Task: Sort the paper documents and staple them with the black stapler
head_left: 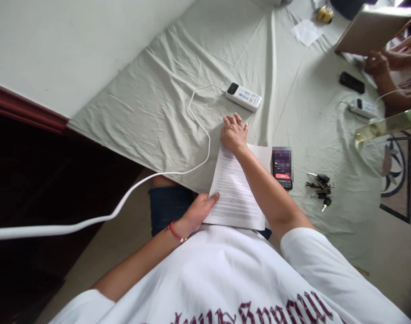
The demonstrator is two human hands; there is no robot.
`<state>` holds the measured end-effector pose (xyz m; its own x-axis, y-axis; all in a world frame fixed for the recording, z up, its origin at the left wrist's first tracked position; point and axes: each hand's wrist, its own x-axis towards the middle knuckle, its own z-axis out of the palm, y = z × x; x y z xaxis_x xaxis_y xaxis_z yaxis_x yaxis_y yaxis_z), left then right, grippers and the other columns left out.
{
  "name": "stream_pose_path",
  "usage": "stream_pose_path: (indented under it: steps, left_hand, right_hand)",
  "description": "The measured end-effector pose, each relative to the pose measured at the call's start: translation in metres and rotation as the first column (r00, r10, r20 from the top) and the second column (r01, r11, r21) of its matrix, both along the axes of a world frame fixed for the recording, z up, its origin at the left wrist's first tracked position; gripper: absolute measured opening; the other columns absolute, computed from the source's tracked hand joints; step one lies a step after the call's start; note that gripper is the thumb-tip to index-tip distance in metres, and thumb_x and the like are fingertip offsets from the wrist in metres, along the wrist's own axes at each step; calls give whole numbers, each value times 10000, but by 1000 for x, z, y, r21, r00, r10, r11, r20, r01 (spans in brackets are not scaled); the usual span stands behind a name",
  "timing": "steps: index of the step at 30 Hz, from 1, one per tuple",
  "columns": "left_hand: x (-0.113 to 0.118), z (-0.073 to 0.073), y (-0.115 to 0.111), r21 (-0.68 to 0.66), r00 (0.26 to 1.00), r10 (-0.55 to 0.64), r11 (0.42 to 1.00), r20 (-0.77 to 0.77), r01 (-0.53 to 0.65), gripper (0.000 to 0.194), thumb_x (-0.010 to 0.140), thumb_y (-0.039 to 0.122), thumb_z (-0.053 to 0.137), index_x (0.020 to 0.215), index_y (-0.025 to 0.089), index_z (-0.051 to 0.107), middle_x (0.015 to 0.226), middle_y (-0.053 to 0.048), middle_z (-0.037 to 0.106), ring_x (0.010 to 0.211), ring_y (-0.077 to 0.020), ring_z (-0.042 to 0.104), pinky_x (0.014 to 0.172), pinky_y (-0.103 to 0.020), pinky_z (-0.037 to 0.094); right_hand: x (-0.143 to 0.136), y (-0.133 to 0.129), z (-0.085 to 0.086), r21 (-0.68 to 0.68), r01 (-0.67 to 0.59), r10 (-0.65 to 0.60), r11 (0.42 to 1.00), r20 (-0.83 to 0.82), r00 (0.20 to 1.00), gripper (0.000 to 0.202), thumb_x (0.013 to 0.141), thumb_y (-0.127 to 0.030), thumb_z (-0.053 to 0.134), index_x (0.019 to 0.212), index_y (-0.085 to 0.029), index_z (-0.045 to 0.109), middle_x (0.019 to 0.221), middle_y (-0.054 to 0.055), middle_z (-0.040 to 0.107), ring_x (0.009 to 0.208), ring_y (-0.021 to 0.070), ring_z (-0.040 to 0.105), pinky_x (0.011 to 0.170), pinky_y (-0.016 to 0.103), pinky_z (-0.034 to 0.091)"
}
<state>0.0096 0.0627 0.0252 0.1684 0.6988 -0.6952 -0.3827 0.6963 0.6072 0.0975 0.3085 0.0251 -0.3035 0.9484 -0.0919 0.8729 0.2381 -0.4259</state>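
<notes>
A stack of printed sheets (237,189) lies partly on the cloth-covered table and reaches over its near edge towards my body. My left hand (200,209) grips the lower left side of the sheets, thumb on top and the other fingers hidden underneath. At their upper edge rests my right hand (235,134), palm down, its slightly bent fingers apart and reaching past the paper onto the cloth. My right forearm crosses over the text. Right beside the sheets lies a phone (282,168) with its screen lit.
A white power bank (243,96) sits beyond my right hand, its white cable (208,135) running off left. Keys (322,186) lie to the right. Farther right are a black phone (352,82), another white device (363,108), a glass bottle (387,126) and another person's hands (377,63) by a board.
</notes>
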Motion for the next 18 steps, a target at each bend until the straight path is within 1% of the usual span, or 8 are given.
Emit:
stream_pose_path:
  steps: [2, 4, 7, 9, 11, 14, 16, 18]
  left_hand:
    - [2, 0, -2, -13, 1000, 1, 1000, 5, -1, 615, 642, 668, 891, 860, 108, 759, 879, -151, 803, 954, -358, 767, 918, -466, 589]
    - [2, 3, -4, -31, 999, 10, 999, 40, -9, 605, 639, 649, 903, 870, 108, 765, 916, -155, 809, 956, -357, 773, 922, -466, 597]
    - [-4, 10, -9, -62, 995, 15, 998, 100, -9, 544, 662, 583, 921, 892, 113, 773, 968, -159, 816, 943, -345, 782, 918, -455, 606]
    - [-9, 15, -16, -79, 991, 10, 997, 131, 0, 516, 679, 549, 925, 908, 111, 779, 997, -165, 817, 937, -338, 786, 915, -443, 613]
    - [-13, 18, -24, -93, 989, 0, 996, 147, 14, 523, 685, 546, 926, 921, 102, 784, 1012, -173, 816, 933, -335, 790, 901, -427, 622]
    - [-15, 20, -36, -99, 988, -1, 995, 155, 17, 515, 711, 536, 914, 939, 93, 788, 986, -177, 817, 947, -341, 792, 879, -415, 634]
    - [-13, 19, -41, -102, 985, 14, 995, 170, 4, 473, 746, 507, 897, 953, 97, 787, 956, -175, 817, 969, -351, 792, 878, -425, 642]
    - [-11, 19, -45, -114, 981, 37, 993, 190, -16, 437, 766, 476, 887, 972, 104, 786, 945, -173, 817, 988, -359, 791, 888, -442, 647]
  right_hand:
    - [1, 0, 6, -12, 31, -32, 999, -49, 998, 481, 1055, -339, 450, 1516, -219, 521, 1688, 94, 418, 1633, 326, 189, 1288, 725, 106]
    - [7, -4, 16, 12, 77, -75, 997, -125, 989, 513, 1065, -415, 484, 1503, -152, 525, 1671, 146, 430, 1587, 340, 293, 1293, 654, 200]
    - [34, -20, 32, 113, 132, -106, 985, -210, 972, 520, 1080, -396, 458, 1488, -80, 523, 1637, 191, 449, 1512, 300, 402, 1286, 475, 302]
    - [63, -38, 37, 165, 141, -102, 976, -228, 968, 506, 1068, -389, 464, 1481, -102, 515, 1631, 194, 447, 1516, 280, 400, 1283, 456, 316]
    - [95, -62, 35, 222, 156, -104, 962, -231, 967, 497, 1025, -406, 515, 1449, -148, 534, 1578, 194, 501, 1485, 298, 449, 1262, 508, 358]
    - [135, -110, 22, 242, 180, -135, 953, -193, 972, 543, 973, -450, 558, 1440, -175, 528, 1526, 206, 543, 1461, 330, 476, 1235, 581, 394]
    - [151, -145, 14, 209, 211, -179, 955, -163, 970, 580, 953, -476, 562, 1450, -181, 516, 1521, 223, 539, 1466, 349, 473, 1193, 605, 440]
    - [162, -178, 10, 143, 277, -251, 950, -178, 952, 620, 943, -510, 557, 1467, -184, 503, 1529, 240, 521, 1381, 356, 550, 1066, 584, 547]
